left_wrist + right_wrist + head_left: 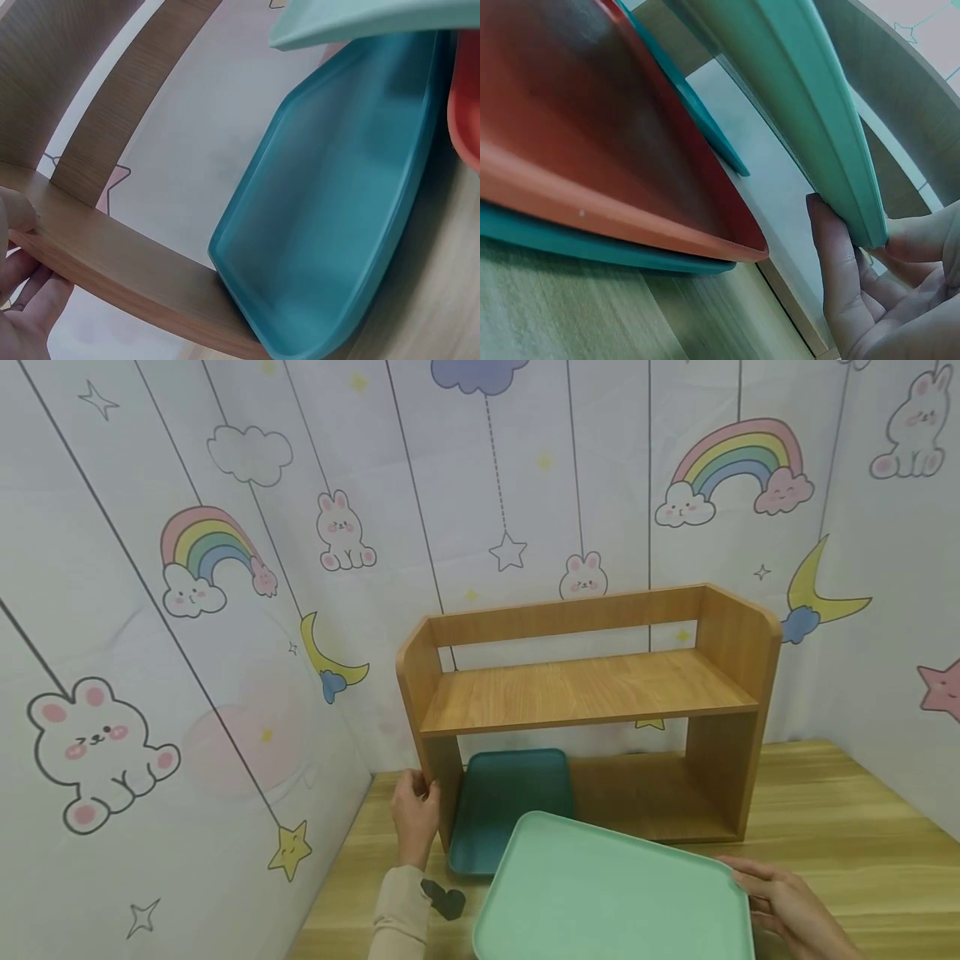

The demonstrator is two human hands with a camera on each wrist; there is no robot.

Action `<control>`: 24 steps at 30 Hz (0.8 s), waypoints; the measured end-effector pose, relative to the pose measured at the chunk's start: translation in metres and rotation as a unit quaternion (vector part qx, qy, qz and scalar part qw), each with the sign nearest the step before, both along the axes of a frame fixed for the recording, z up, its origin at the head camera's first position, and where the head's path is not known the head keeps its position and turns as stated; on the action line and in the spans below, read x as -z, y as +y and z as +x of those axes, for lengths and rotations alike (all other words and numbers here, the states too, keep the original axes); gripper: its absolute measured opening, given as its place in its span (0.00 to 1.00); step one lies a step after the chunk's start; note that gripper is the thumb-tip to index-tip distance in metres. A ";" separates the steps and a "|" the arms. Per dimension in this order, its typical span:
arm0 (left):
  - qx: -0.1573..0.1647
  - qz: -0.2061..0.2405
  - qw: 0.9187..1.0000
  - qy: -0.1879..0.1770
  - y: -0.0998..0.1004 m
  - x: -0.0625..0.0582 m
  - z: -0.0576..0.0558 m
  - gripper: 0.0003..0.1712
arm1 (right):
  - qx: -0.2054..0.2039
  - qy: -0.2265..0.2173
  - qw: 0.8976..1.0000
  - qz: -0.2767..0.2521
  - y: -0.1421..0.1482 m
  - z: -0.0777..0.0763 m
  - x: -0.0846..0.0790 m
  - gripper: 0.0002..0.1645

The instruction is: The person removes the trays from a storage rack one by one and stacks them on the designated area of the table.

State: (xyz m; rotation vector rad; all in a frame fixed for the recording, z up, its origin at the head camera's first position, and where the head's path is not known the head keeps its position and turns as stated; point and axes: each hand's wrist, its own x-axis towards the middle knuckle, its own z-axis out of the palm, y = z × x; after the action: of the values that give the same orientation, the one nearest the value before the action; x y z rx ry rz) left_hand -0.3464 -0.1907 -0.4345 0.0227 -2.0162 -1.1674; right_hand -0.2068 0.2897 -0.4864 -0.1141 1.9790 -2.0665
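A wooden two-tier shelf (592, 689) stands on the table. My left hand (416, 810) grips the edge of its left side panel; the left wrist view shows thumb and fingers on either side of the board (142, 277). A dark teal tray (513, 806) lies in the lower tier, against that panel. In front of the shelf, my right hand (787, 897) holds a mint green tray (615, 893) by its right edge, with thumb and fingers pinching the rim in the right wrist view. Below it, an orange-red tray (592, 150) rests on another teal tray (607, 251).
Wood-grain table (855, 827) surface runs around the shelf. A dark, irregular piece (444, 899) is by the left sleeve (401, 910). White cloth walls (480, 485) printed with rabbits, rainbows and stars enclose the back and sides.
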 end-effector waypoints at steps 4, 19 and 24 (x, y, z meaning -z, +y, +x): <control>0.000 0.003 1.000 -0.003 0.000 0.000 0.000 0.07 | -0.022 0.001 1.000 -0.001 0.000 -0.001 0.003 0.14; 0.000 0.006 1.000 -0.004 0.001 0.000 0.001 0.07 | -0.080 0.001 0.997 -0.022 -0.002 -0.003 0.005 0.18; 0.003 0.008 1.000 -0.005 0.001 -0.001 0.001 0.07 | -0.086 0.000 0.996 -0.025 -0.003 -0.004 0.004 0.21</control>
State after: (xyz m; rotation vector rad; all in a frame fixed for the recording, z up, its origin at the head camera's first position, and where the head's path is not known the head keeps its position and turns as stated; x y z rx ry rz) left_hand -0.3452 -0.1899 -0.4340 0.0303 -2.0172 -1.1900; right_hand -0.2103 0.2863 -0.4907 -0.2840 1.8470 -2.0063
